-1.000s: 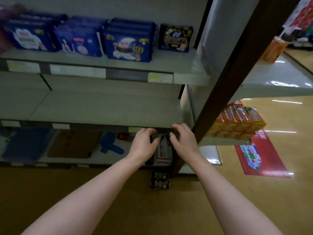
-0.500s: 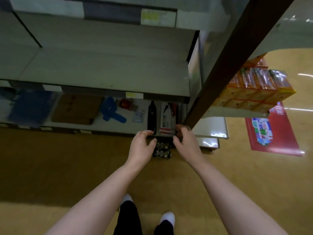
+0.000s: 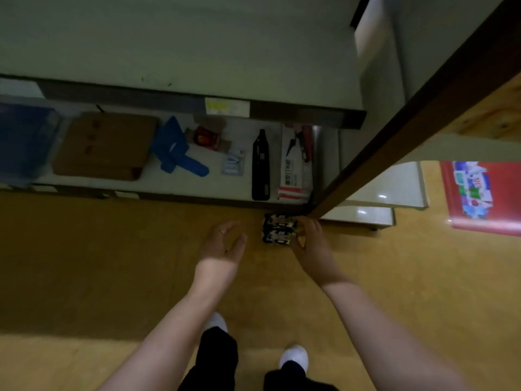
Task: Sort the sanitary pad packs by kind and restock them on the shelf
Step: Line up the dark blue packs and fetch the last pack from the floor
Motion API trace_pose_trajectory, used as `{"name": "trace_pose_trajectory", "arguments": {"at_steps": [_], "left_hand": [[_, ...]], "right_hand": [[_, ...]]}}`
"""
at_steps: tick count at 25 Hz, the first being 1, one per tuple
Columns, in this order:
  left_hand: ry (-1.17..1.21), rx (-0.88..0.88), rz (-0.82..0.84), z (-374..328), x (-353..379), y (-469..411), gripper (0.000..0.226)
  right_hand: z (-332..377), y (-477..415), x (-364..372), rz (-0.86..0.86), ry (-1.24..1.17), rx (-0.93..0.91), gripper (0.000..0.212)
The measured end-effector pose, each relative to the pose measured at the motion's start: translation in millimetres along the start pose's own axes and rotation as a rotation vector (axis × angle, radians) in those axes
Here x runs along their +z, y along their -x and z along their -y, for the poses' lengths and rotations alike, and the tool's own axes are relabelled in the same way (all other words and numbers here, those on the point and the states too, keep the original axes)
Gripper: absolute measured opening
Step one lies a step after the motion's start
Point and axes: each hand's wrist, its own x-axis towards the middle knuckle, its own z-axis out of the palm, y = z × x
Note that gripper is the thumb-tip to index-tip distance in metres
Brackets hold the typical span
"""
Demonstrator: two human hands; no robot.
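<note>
Your left grip (image 3: pixel 222 244) hangs spread, just left of the packs (image 3: pixel 279 230). Your right grip (image 3: pixel 310 244) touches their right edge, near the shelf (image 3: pixel 197 190) foot; I cannot tell if it pinches.

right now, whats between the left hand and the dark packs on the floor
Nothing but bare floor. In the head view, an empty strip of it separates the open left hand from the stacked dark packs.

Dark pad packs (image 3: pixel 279 229) on the floor, at the front edge of the bottom shelf (image 3: pixel 197 190): print blurred, count unclear. Right hand (image 3: pixel 311 244) covers their right end; grip cannot be confirmed. Blue item (image 3: pixel 25 142) at the shelf's left end is cut off by the frame. Price label (image 3: pixel 227 107) illegible.
</note>
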Motion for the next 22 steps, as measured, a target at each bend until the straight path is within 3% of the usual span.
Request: {"name": "trace_pose_trajectory", "arguments": {"at_steps": [7, 11, 15, 19, 22], "left_hand": [[-0.140, 0.090, -0.027, 144.4, 51.2, -71.2, 0.034], [-0.321, 0.157, 0.020, 202.8, 77.9, -114.4, 0.039], [-0.469, 0.273, 0.092, 208.3, 89.3, -144.6, 0.048], [-0.494, 0.352, 0.004, 200.1, 101.7, -163.1, 0.048], [-0.511, 0.303, 0.065, 199.4, 115.5, -160.1, 0.048]], "right_hand": [[-119.0, -87.9, 135.2, 0.041, 0.149, 0.025, 0.057], [-188.7, -133.5, 204.1, 0.115, 0.316, 0.173, 0.070], [-230.0, -165.6, 256.8, 0.194, 0.485, 0.151, 0.067], [-256.3, -188.9, 279.6, 0.184, 0.643, 0.057, 0.063], [-269.0, -190.8, 278.5, 0.190, 0.701, 0.078, 0.061]]}}
